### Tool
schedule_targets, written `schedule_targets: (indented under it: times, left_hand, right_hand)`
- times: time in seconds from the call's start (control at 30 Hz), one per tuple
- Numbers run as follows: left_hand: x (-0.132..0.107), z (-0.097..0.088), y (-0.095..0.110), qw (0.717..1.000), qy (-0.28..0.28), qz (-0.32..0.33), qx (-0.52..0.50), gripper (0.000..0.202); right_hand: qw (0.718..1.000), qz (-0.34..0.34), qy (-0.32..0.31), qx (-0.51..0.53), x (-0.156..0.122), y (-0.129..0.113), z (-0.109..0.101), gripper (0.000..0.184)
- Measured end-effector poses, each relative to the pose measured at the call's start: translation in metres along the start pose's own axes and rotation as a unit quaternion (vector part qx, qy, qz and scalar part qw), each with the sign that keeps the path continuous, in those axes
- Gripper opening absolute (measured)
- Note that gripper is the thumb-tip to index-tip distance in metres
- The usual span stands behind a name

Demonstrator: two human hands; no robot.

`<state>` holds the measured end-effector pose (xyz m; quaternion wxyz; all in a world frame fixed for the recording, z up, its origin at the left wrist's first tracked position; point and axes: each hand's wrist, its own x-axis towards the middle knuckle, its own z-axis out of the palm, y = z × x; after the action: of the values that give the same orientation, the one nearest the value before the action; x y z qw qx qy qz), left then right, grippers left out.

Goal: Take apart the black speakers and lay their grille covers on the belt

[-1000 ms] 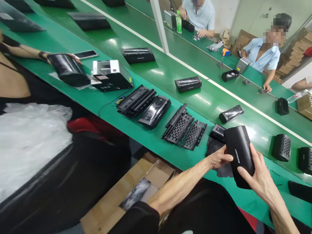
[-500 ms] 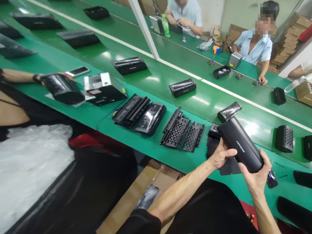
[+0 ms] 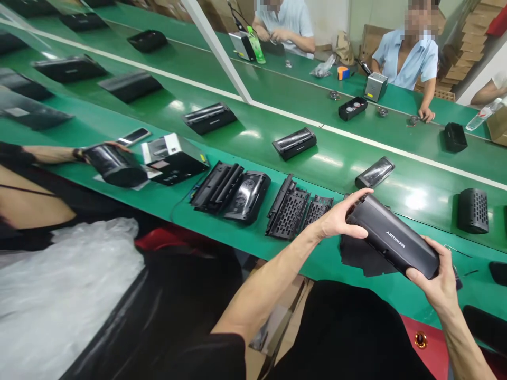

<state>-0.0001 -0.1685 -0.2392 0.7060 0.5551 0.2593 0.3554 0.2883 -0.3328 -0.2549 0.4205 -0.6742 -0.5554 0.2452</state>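
Observation:
A black speaker housing [image 3: 396, 237] marked "MERKURY" is held above the near bench, tilted down to the right. My left hand [image 3: 343, 216] grips its upper left end, thumb along the near side. Around the lower right end wrap the fingers of my right hand [image 3: 438, 272]. Beneath the housing lie dark sheets [image 3: 362, 258], partly covered by it. To the left are slotted black grille panels [image 3: 291, 211], the smaller one partly behind my left wrist. Beyond the housing a black speaker unit [image 3: 375, 172] with a glossy face rests on the green belt.
Further left lie a glossy speaker [image 3: 247, 198], black shell parts [image 3: 217, 187] and a boxy machine [image 3: 174, 158]. At far left a co-worker's arm [image 3: 55, 154] reaches to a black housing [image 3: 115, 164]. A white post [image 3: 217, 53] rises from the belt's dividing strip. Two people sit opposite.
The housing has turned to a flatter angle and moved slightly right, exposing its near edge. My left hand has shifted up to its left end. The camera view has shifted slightly.

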Motion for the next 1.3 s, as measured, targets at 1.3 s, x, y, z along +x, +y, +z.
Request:
schedule_targets:
  times: [1.3]
  left_hand:
    - [-0.062, 0.037, -0.110, 0.976, 0.174, -0.117, -0.054, 0.093]
  right_hand:
    - [0.964, 0.194, -0.122, 0.136, -0.037, 0.031, 0.006, 0.083]
